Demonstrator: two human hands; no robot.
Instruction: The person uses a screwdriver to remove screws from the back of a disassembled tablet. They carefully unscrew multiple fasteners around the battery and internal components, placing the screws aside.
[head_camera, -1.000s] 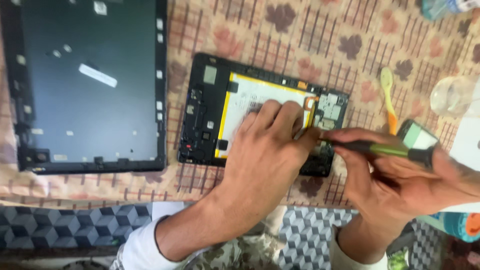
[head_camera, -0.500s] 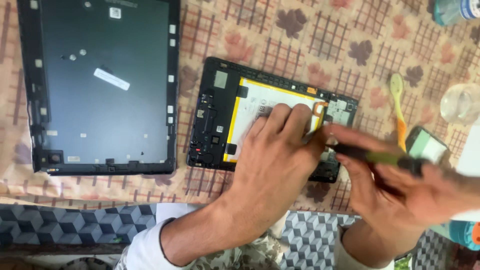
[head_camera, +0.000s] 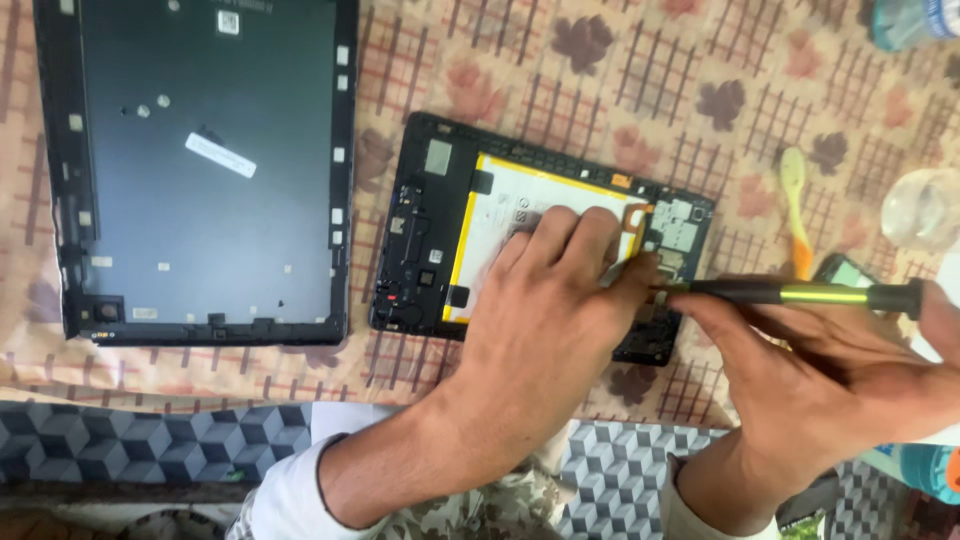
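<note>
An opened tablet body (head_camera: 430, 230) lies on the patterned cloth, its white battery (head_camera: 500, 215) and circuit board (head_camera: 680, 225) exposed. My left hand (head_camera: 545, 320) presses flat on the battery, fingers spread toward the board. My right hand (head_camera: 830, 370) grips a black and green screwdriver (head_camera: 800, 293) held level, its tip at the board's lower right part beside my left fingertips. The spot under the tip is partly hidden by my fingers.
The removed dark back cover (head_camera: 200, 170) lies to the left, inside up. An orange and pale toothbrush (head_camera: 795, 215) and a clear round lid (head_camera: 920, 205) sit at the right. The patterned cloth (head_camera: 620, 80) covers the table; a cube-patterned floor (head_camera: 110, 445) shows below.
The view has shifted, so everything sits further right and lower. My hands stay on the tablet; the screwdriver has levelled out with its tip still at the board.
</note>
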